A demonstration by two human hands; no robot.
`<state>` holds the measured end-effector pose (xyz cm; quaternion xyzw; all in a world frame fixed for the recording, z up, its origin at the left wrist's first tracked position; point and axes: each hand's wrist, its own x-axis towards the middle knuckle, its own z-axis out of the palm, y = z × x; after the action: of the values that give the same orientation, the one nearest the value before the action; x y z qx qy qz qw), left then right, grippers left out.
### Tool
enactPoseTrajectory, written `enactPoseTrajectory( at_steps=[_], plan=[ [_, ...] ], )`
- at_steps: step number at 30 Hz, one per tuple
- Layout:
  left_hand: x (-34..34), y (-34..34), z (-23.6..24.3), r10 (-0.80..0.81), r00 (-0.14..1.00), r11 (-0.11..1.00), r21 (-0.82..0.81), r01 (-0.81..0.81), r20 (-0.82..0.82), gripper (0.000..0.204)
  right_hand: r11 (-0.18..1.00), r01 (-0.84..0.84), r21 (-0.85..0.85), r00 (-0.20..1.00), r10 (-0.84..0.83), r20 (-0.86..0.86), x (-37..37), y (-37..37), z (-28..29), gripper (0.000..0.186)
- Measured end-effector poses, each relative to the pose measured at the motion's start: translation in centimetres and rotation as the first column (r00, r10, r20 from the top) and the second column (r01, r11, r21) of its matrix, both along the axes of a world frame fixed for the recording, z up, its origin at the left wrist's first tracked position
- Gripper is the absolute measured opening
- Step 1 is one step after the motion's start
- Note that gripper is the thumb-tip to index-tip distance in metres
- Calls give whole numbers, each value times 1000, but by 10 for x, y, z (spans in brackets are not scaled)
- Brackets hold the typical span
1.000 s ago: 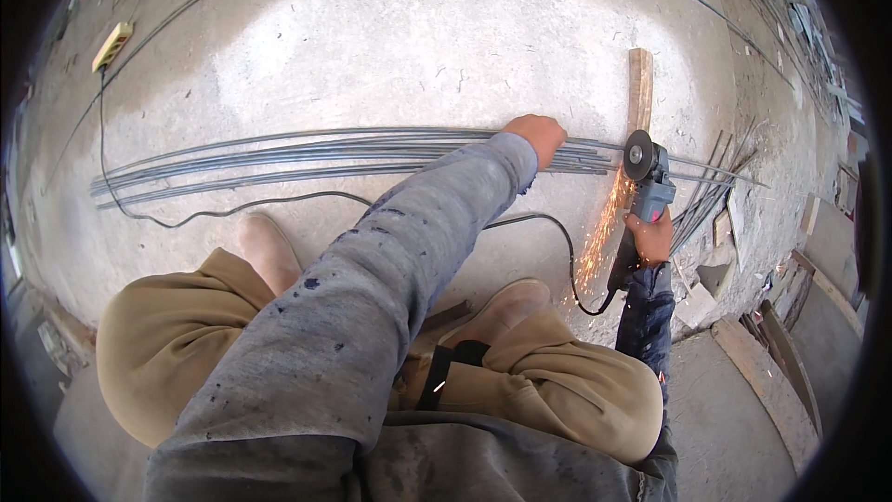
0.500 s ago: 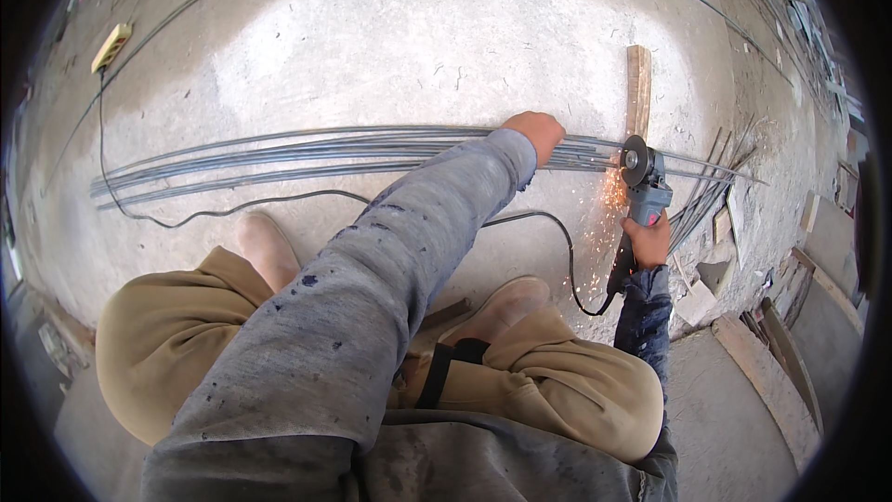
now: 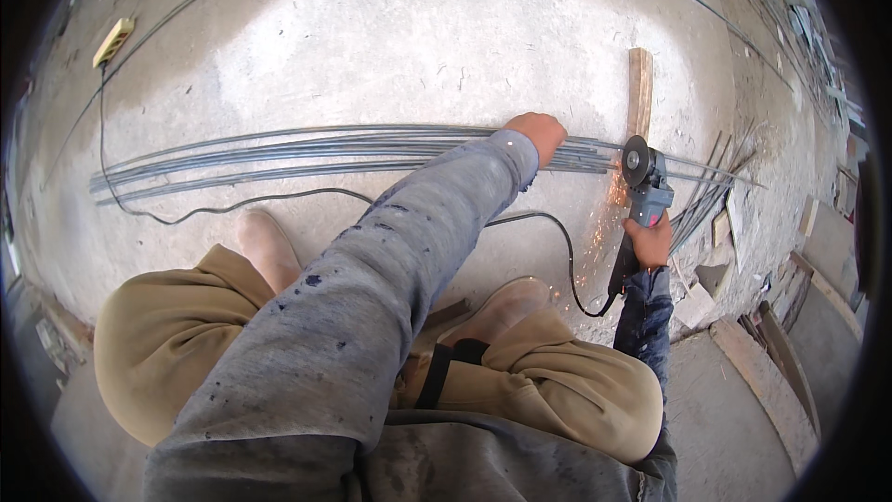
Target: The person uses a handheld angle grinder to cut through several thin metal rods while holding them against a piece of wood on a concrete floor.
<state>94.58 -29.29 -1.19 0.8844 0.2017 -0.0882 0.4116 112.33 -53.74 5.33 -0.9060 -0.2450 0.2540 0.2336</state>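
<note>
My right hand [image 3: 649, 242] is wrapped round the body of an angle grinder [image 3: 648, 193]. Its cutting disc [image 3: 636, 162] meets steel rods near their right part, and orange sparks [image 3: 604, 223] spray down toward me. My left hand [image 3: 537, 135] is closed over the bundle of thin steel rods [image 3: 372, 149], left of the disc; its fingertips are turned away from view. The rods lie side by side along the floor, reaching far to the left. A wooden block [image 3: 639, 93] extends away from the grinder, its near end hidden behind the disc.
The grinder's black cord [image 3: 548, 216] loops past my shoe [image 3: 506, 311] and runs left under my forearm to a yellow power strip [image 3: 113, 43]. Short cut rods [image 3: 711, 195] lie piled at the right. Boards [image 3: 767, 390] and rubble line the right edge.
The spray of sparks has become thinner. Both hands and the grinder stay almost where they were.
</note>
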Motion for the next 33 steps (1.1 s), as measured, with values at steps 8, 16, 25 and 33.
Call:
enactPoseTrajectory(
  at_steps=[8,16,25,33],
  plan=[
    [-1,0,0,4,1000,1000,-18,-5,-8,25,996,45,82,996,-38,-86,1,12,-1,45],
    [-2,0,-1,10,1000,1000,0,-10,6,24,1000,18,-9,999,-18,-27,3,6,0,47],
    [-1,1,-2,-11,1000,1000,-11,10,-13,24,999,32,-9,998,-33,-56,-6,3,2,47],
    [0,-1,-4,14,1000,999,-29,-14,0,25,999,-15,43,1000,16,-3,8,12,-2,50]
  ],
)
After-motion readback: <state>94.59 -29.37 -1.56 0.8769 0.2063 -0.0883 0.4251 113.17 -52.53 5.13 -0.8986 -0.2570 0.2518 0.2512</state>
